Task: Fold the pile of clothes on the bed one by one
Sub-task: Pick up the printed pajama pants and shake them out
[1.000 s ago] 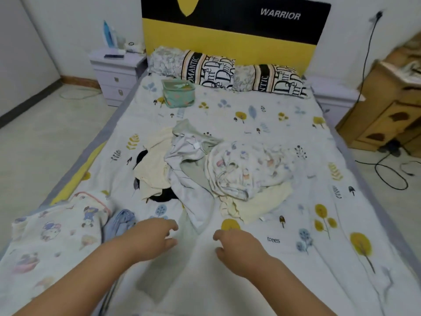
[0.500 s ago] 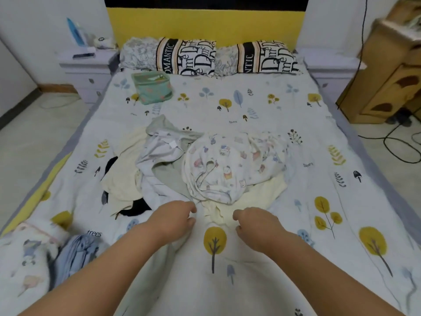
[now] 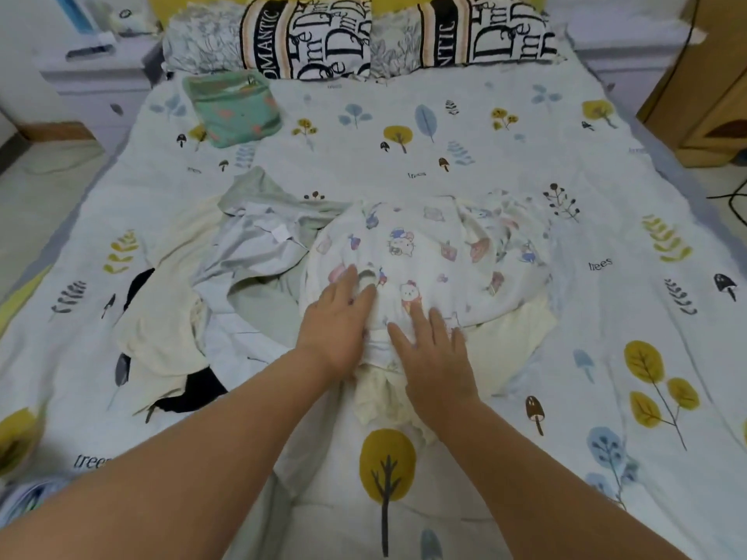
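Note:
A loose pile of clothes lies mid-bed. On top at the right is a white garment with cartoon prints (image 3: 436,252), over a pale yellow piece (image 3: 521,341). To its left lie a light grey garment (image 3: 250,260), a cream one (image 3: 161,329) and a black one (image 3: 198,390). My left hand (image 3: 337,321) rests flat on the near left edge of the printed garment, fingers spread. My right hand (image 3: 434,353) lies flat beside it on the same edge, fingers apart. Neither hand grips any cloth.
The bed sheet (image 3: 525,155) has tree and leaf prints. A green pouch (image 3: 232,109) sits near the pillows (image 3: 307,38). A white nightstand (image 3: 93,70) stands at the left, a wooden cabinet (image 3: 703,95) at the right. Folded cloth (image 3: 24,499) shows at the lower left.
The view has moved closer to the pile. Both hands have reached forward from the bare sheet onto the near edge of the printed white garment and opened flat.

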The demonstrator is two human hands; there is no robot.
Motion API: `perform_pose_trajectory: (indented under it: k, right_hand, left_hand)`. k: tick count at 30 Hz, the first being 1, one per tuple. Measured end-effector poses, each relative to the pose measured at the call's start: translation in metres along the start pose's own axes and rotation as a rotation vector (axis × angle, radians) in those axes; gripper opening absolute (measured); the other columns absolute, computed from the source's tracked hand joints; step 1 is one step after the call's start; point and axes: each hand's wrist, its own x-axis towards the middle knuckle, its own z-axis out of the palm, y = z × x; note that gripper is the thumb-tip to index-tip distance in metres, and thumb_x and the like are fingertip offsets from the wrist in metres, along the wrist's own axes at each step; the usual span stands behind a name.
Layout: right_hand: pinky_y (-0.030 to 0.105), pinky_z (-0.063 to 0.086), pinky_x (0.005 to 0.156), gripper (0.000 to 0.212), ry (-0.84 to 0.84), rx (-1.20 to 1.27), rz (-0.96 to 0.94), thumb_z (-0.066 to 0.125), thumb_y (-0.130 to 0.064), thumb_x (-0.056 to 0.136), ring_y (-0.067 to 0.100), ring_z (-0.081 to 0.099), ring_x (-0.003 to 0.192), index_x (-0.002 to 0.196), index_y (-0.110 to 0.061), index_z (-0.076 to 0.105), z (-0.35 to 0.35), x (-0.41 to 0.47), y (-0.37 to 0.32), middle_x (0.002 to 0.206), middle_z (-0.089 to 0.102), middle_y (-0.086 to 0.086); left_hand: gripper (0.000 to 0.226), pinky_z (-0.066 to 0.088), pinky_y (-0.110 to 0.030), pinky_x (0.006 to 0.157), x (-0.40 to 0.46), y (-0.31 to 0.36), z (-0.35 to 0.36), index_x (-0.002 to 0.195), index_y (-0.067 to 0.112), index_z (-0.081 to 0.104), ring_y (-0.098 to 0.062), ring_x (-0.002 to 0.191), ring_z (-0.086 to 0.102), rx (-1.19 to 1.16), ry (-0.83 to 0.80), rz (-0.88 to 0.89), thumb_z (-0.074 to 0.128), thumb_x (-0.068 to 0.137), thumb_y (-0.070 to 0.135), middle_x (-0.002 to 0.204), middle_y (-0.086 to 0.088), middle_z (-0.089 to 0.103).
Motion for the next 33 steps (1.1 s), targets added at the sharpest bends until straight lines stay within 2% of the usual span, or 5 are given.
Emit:
perform_pose_trajectory:
  k: [5, 8, 12, 17, 33]
  right_hand:
    - [0.032, 0.057, 0.068, 0.040, 0.223, -0.031, -0.026, 0.080, -0.006, 0.058, 0.034, 0.063, 0.102, 0.096, -0.012, 0.068, 0.015, 0.000, 0.009, 0.109, 0.067, 0.015]
    - [0.014, 0.033, 0.030, 0.042, 0.220, 0.046, -0.060, 0.087, -0.002, 0.022, 0.015, 0.054, 0.042, 0.050, -0.015, 0.059, 0.002, -0.008, 0.013, 0.045, 0.052, 0.000]
    - [0.014, 0.030, 0.029, 0.040, 0.215, 0.144, -0.004, 0.087, -0.007, 0.025, 0.013, 0.047, 0.034, 0.051, -0.017, 0.059, -0.013, -0.031, 0.015, 0.041, 0.048, -0.002]
    - [0.023, 0.036, 0.062, 0.012, 0.079, 0.279, 0.194, 0.042, -0.026, 0.091, 0.013, 0.055, 0.085, 0.101, -0.026, 0.049, -0.042, -0.077, 0.033, 0.097, 0.061, -0.006]
    - [0.027, 0.026, 0.045, 0.028, 0.687, 0.673, 0.261, 0.070, -0.027, 0.080, 0.009, 0.045, 0.051, 0.065, -0.026, 0.047, -0.325, -0.209, 0.045, 0.051, 0.049, -0.005]
  left_hand:
    - [0.087, 0.009, -0.044, 0.115, 0.038, -0.002, 0.006, 0.149, 0.026, -0.003, -0.028, 0.144, 0.000, 0.227, -0.027, 0.140, 0.052, 0.085, 0.004, 0.157, 0.004, -0.013]
    - [0.070, 0.032, -0.039, 0.100, 0.044, -0.002, -0.004, 0.143, 0.018, 0.022, -0.032, 0.126, 0.036, 0.359, -0.160, 0.127, 0.059, 0.083, 0.015, 0.141, -0.011, 0.032]
    - [0.037, 0.042, -0.032, 0.090, 0.023, -0.018, -0.024, 0.124, 0.015, 0.055, -0.027, 0.114, 0.052, 0.262, -0.364, 0.008, 0.052, 0.086, 0.011, 0.123, -0.009, 0.053]
    - [0.015, 0.036, -0.021, 0.063, -0.028, -0.053, -0.074, 0.088, 0.013, 0.062, -0.016, 0.082, 0.051, 0.011, -0.363, -0.032, 0.050, 0.090, 0.021, 0.084, -0.002, 0.058]
    - [0.018, 0.027, -0.028, 0.051, -0.160, -0.010, -0.351, 0.064, 0.012, 0.049, -0.016, 0.051, 0.037, -1.049, 0.016, 0.056, 0.061, 0.071, 0.022, 0.057, -0.005, 0.044]
